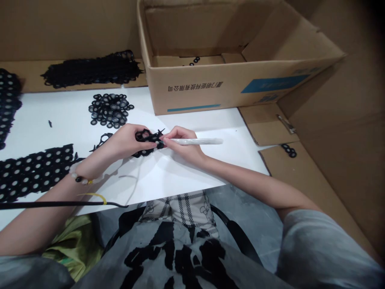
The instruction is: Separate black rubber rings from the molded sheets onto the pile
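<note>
Black perforated scrap (146, 136) is gripped in the curled left hand (128, 141), a white-wrapped rod (198, 141) is pinched in the nearly closed right hand (183, 144) just beside it, black ring washers (110, 110) are piled beyond the left hand

**Black rings on white ground**

The held piece (147, 138) is black, and the stick (195, 141) is white. The punched sheet (33, 172) shows rows of pale holes on black. The carton (195, 88) is brown with blue printing. The shorts (177, 212) have black-and-white checks.
</note>
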A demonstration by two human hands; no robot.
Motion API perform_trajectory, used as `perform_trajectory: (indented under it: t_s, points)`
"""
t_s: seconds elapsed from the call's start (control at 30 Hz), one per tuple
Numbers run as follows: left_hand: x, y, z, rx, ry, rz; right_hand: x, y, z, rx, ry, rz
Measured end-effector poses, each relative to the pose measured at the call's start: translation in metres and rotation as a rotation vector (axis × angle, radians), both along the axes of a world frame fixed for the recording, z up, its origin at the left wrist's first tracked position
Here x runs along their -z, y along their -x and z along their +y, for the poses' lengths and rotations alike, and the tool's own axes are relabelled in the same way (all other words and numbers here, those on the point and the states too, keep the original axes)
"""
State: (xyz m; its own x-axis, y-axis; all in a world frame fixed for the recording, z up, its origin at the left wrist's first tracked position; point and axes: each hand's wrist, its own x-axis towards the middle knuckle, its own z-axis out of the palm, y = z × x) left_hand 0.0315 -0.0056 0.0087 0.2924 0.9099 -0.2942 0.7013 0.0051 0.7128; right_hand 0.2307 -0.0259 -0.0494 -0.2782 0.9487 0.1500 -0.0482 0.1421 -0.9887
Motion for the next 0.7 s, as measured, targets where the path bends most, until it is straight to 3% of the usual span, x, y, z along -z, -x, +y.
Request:
perform_trajectory:
  t_s: [0.5, 0.7]
  points:
    - [0.0033, 0.0051, 0.0016, 0.085, -0.04, 0.039, 0.0042, 0.0002, 0.0005, -0.06, 0.027, 0.092]
    - [0.0038, 0.0036, 0.0014, 0.086, 0.009, 0.005, 0.0018, -0.0006, 0.0008, -0.046, 0.001, -0.032]
